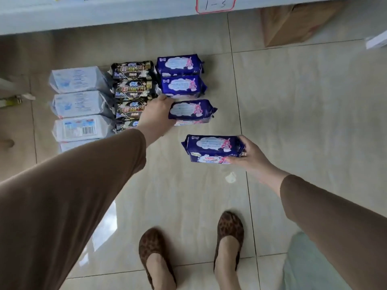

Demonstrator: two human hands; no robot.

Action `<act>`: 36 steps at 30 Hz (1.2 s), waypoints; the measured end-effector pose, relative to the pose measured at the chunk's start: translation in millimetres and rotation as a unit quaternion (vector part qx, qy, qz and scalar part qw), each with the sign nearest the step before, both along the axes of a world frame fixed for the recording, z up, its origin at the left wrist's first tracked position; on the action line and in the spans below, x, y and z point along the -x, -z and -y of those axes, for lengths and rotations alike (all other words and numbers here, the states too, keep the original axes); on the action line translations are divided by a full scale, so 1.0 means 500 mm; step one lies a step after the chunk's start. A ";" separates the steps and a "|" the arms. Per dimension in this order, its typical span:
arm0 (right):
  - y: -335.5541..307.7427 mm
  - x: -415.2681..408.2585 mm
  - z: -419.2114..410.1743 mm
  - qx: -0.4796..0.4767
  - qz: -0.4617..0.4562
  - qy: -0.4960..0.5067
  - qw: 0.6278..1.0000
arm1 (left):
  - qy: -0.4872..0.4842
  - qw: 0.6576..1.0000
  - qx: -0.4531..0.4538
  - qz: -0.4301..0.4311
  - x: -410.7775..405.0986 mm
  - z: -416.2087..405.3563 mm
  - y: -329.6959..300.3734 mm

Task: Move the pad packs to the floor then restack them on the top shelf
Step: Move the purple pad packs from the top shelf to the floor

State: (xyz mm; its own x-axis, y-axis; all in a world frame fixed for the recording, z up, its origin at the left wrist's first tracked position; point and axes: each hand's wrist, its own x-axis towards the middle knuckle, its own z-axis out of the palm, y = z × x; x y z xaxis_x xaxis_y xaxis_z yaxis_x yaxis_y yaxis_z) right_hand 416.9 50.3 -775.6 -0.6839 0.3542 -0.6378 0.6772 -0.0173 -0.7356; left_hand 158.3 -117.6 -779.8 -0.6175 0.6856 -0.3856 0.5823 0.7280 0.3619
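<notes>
A: Setting recorded: glossy beige tiled floor point(293, 101), seen from above. A pale shelf edge point(104, 15) runs along the top of the view, carrying a red-bordered label marked "1-3" point(215, 4). A brown cardboard box point(293, 24) is noted on the floor beneath it.

B: Layout of packs?

A: Three columns are laid side by side on the tiles. On the left, white plastic pad packs point(79, 105) are lined up. In the middle, black packs with gold "420" lettering point(134, 88) are lined up, touching the white column. On the right, two dark blue packs with a pink rabbit print point(181, 76) lie one just behind the other.

B: Left hand?

A: The left hand point(157, 116) is closed on the left end of a third blue pack point(192, 111), just in front of the two lying ones. Whether that pack rests on the tile or is lifted cannot be told.

B: Right hand?

A: The right hand point(251, 153) is clamped on the right end of a fourth blue pack point(212, 148), thumb below, fingers over the top. This pack is nearer the person, apart from the column.

B: Other observations?

A: Brown sleeves point(73, 195) cover both arms. Two leopard-print flat shoes point(229, 229) are seen at the bottom.
</notes>
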 end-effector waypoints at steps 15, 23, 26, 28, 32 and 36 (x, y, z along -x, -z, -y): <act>0.199 0.112 0.022 -0.068 -0.044 -0.027 0.996 | 0.072 0.991 0.025 -0.108 0.078 -0.016 0.132; 0.218 0.185 0.052 -0.095 -0.046 0.012 0.994 | 0.060 0.992 -0.049 -0.100 0.039 0.071 0.071; 0.231 0.205 0.060 -0.110 -0.049 0.022 0.992 | 0.065 0.992 -0.050 -0.096 0.016 0.100 0.073; 0.240 0.213 0.066 -0.124 -0.051 0.021 0.991 | 0.060 0.993 -0.051 -0.090 0.002 0.111 0.077; 0.245 0.220 0.081 -0.149 -0.040 0.015 0.988 | 0.039 0.994 -0.052 -0.085 -0.025 0.119 0.078; 0.193 0.187 0.080 -0.182 0.043 0.041 0.982 | 0.036 0.997 -0.016 -0.071 -0.051 0.128 0.042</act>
State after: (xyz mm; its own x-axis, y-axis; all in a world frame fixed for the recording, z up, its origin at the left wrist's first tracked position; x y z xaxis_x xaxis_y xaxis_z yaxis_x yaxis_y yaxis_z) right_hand 323.5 10.1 -872.0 -0.5930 0.6199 -0.5139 0.7446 0.1790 -0.6431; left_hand 183.8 -181.7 -800.7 -0.6130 0.7404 -0.2757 0.6797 0.6721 0.2937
